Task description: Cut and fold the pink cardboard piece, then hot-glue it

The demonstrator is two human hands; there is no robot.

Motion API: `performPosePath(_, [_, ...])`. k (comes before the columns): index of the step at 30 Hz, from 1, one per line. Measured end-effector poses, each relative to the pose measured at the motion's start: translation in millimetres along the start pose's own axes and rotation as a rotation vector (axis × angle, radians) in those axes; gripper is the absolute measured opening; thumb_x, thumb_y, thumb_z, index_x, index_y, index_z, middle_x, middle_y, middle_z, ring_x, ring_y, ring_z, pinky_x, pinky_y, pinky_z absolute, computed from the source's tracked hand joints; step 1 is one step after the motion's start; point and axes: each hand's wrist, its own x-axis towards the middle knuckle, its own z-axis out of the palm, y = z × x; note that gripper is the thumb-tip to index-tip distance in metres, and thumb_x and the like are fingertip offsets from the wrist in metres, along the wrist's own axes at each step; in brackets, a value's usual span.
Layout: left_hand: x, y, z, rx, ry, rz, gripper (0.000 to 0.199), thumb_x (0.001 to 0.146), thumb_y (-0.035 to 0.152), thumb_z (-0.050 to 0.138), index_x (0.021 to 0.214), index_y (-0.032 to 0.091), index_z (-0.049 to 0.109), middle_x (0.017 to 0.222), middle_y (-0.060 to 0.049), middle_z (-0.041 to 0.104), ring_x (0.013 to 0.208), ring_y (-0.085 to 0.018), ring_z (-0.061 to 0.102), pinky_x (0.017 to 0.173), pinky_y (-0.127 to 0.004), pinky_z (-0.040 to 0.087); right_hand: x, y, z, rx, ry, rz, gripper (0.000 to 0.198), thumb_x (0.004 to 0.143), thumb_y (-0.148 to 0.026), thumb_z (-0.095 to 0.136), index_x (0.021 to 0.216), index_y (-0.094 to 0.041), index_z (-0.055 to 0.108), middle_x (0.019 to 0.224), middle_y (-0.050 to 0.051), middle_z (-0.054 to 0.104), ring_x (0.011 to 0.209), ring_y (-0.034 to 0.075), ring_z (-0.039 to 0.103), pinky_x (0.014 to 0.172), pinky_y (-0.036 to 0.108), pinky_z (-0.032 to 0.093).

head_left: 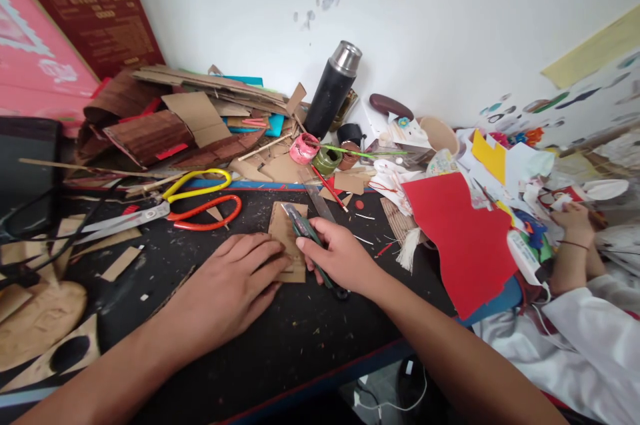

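A small piece of brown cardboard [283, 219] lies on the black table in front of me. My left hand [245, 278] lies flat over its left side, fingers stretched out and holding it down. In my right hand [340, 255] is a green utility knife [309, 231], with its metal blade showing and pointing up and left above the cardboard. I cannot tell whether the blade touches the cardboard. Just behind the knife lies a metal ruler [316, 195], partly hidden by my right hand.
Large scissors [150, 213] with yellow and red handles lie open on the left. A black thermos [330, 91] stands behind paint jars [304, 147]. Red sheet [465, 245] hangs over the right table edge. Cardboard scraps [121, 263] are scattered around. Another person's hand [575, 225] is at far right.
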Motion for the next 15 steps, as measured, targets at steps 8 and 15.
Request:
performPosePath(8, [-1,-6,-7,-0.055,0.147,-0.145,0.029,0.101,0.018,0.051,0.120,0.020,0.073,0.120,-0.010,0.074,0.117,-0.028,0.064,0.105,-0.045,0.050,1,5,-3,0.105,0.010,-0.035,0.015,0.102,-0.037,0.059,0.099,-0.023,0.053,0.068,-0.007,0.062,0.043,0.010,0.058,0.043,0.021,0.046])
performPosePath(15, [1,-2,8,0.044,-0.032,-0.010,0.057,0.097,0.057,0.065,0.143,0.022,0.064,0.155,-0.014,0.059,0.147,-0.037,0.049,0.119,-0.055,0.041,13,-4,-15,0.104,0.127,-0.098,0.014,0.100,-0.036,0.058,0.098,-0.023,0.053,0.065,-0.008,0.061,0.040,0.010,0.056,0.040,0.022,0.045])
